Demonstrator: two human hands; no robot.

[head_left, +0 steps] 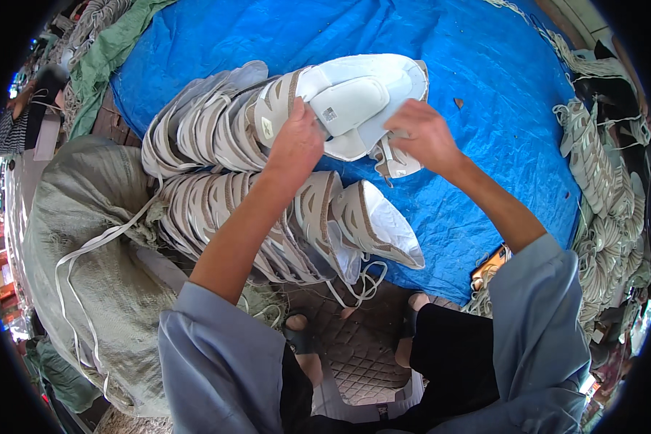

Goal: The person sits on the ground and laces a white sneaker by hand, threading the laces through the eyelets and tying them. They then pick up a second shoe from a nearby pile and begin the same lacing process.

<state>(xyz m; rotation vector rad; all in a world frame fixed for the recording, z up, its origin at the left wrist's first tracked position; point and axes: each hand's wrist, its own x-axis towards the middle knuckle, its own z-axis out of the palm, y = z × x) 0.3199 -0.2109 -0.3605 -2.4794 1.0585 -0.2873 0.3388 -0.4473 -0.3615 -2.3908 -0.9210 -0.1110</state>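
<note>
The shoe upper (329, 69) lies white lining up over the blue sheet (499, 145), its left end against the end of the far row of uppers (195, 134). From where I stand, the left hand (298, 141) has its fingers closed on the near-left edge of it, thumb on top; the right hand (419, 134), half curled, is at the lower right side, too smeared for me to tell whether it pinches the edge or only brushes it. If that right hand has no real hold, a pull on the left side alone could swing the upper round or slip it loose. The far row leans piece on piece, so a nudge from the held one might well fan it out. Nearer the knees, the near row of uppers (228, 210) ends in a tilted piece, with loose laces (372, 283) looped beside it; a sleeve or foot could snag those and drag the end piece askew. The left forearm crosses the near row and hides some of it. I can't make out what the beige piece (401, 165) beneath the right hand belongs to, and the bundles (593, 166) at far right bend away into the dark rim.
</note>
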